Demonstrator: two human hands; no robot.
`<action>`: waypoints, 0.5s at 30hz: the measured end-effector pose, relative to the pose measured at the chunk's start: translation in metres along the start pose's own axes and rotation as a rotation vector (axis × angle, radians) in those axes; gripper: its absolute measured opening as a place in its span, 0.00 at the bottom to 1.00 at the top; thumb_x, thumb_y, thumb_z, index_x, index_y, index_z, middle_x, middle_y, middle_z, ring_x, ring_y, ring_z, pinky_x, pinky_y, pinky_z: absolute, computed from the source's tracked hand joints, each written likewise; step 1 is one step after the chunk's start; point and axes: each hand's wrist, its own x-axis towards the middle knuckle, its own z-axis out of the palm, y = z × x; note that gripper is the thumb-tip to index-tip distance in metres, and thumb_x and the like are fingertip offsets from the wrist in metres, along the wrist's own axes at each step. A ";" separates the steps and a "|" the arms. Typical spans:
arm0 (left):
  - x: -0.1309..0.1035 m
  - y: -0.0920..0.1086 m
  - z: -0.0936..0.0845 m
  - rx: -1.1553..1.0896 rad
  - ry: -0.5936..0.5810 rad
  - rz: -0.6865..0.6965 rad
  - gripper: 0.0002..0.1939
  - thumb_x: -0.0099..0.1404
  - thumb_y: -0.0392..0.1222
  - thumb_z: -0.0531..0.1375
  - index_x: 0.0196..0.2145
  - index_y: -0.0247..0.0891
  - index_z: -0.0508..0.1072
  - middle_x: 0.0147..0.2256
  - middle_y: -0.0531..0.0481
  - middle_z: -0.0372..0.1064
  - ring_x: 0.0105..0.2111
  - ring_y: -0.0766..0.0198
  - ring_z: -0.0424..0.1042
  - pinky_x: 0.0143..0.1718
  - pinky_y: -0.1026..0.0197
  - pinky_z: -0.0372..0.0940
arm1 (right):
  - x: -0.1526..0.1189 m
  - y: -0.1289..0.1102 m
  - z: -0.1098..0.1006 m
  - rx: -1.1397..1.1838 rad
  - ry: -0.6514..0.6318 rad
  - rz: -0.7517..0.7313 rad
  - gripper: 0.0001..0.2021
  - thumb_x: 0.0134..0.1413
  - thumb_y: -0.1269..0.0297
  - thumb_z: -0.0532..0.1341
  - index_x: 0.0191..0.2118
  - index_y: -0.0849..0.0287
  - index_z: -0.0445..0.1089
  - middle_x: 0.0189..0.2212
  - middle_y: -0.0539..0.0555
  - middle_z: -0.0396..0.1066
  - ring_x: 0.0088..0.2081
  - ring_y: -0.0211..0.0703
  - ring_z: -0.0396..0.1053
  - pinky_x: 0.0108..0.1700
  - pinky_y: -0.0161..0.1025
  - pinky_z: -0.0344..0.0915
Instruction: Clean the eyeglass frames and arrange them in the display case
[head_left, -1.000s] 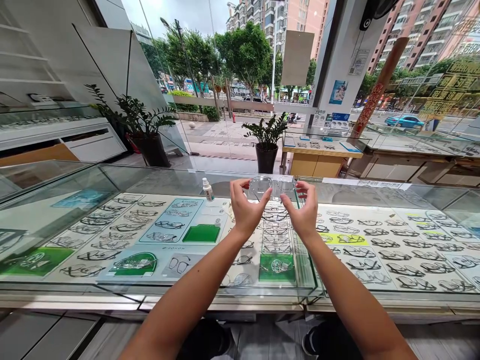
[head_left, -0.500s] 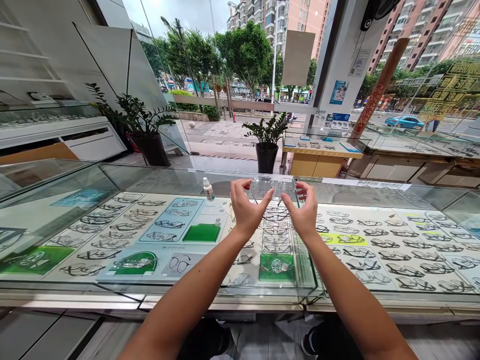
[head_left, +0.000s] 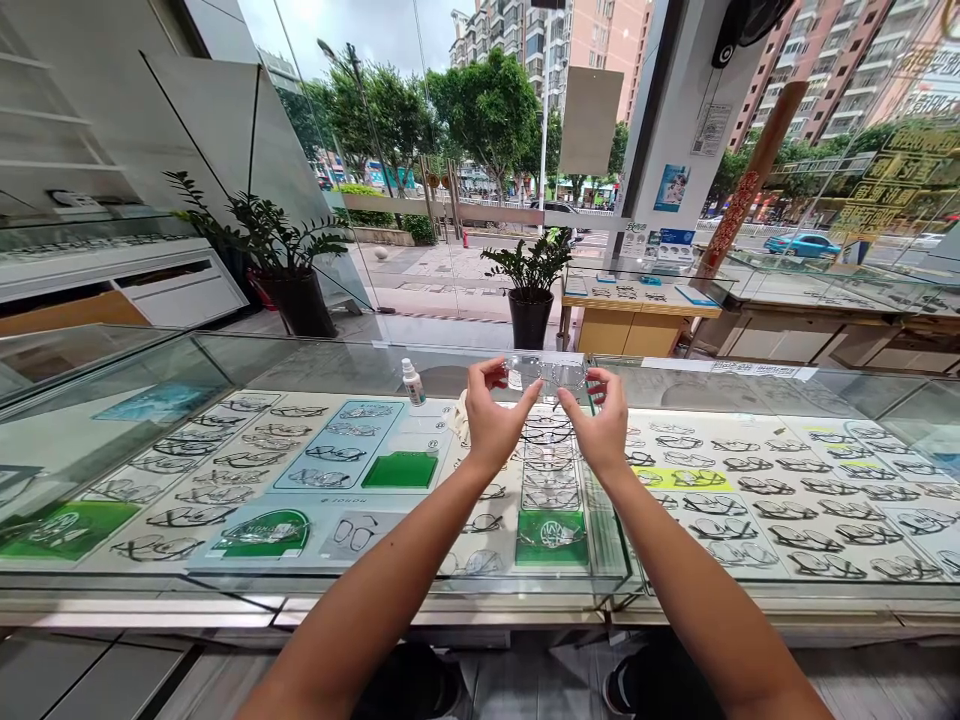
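A pair of thin-framed eyeglasses [head_left: 551,374] is held up over the glass display counter, lenses facing away from me. My left hand [head_left: 496,415] pinches its left side between thumb and fingers. On the opposite side, my right hand [head_left: 601,417] grips the frame the same way. Both thumbs point inward near the lower rims, and the temples are partly hidden by the hands. Behind my left hand a pale cloth [head_left: 458,418] lies on the counter, partly covered. To its left a small white spray bottle [head_left: 412,383] stands upright on the glass.
Under the glass of the display counter [head_left: 300,585] lie rows of eyeglasses [head_left: 795,512], with green pads [head_left: 400,470] among them. Beyond the counter stand potted plants [head_left: 530,318], a wooden display table [head_left: 637,330] and a large window onto the street.
The eyeglasses have tilted slightly in my hands, and a bright reflection now shows on the left lens. Both hands keep their hold. The view has shifted a little, revealing more of the cloth.
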 end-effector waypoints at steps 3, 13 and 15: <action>0.000 -0.002 0.002 -0.108 0.000 -0.068 0.33 0.57 0.53 0.77 0.55 0.40 0.71 0.50 0.42 0.74 0.48 0.56 0.75 0.53 0.51 0.72 | -0.001 0.002 0.001 0.003 -0.009 0.019 0.29 0.59 0.42 0.71 0.56 0.56 0.70 0.51 0.60 0.75 0.46 0.52 0.72 0.49 0.49 0.68; 0.001 -0.008 0.005 -0.179 -0.001 -0.132 0.35 0.54 0.50 0.79 0.54 0.39 0.72 0.50 0.41 0.76 0.49 0.55 0.77 0.53 0.51 0.73 | 0.001 0.001 0.003 0.128 -0.022 0.133 0.30 0.54 0.45 0.74 0.55 0.56 0.71 0.55 0.61 0.76 0.45 0.50 0.72 0.49 0.47 0.67; 0.000 -0.009 0.005 -0.157 0.003 -0.117 0.35 0.55 0.51 0.79 0.54 0.39 0.72 0.50 0.42 0.76 0.48 0.55 0.77 0.53 0.51 0.73 | 0.003 0.004 0.004 0.171 -0.037 0.172 0.31 0.53 0.45 0.75 0.56 0.57 0.71 0.55 0.61 0.76 0.45 0.50 0.72 0.48 0.47 0.67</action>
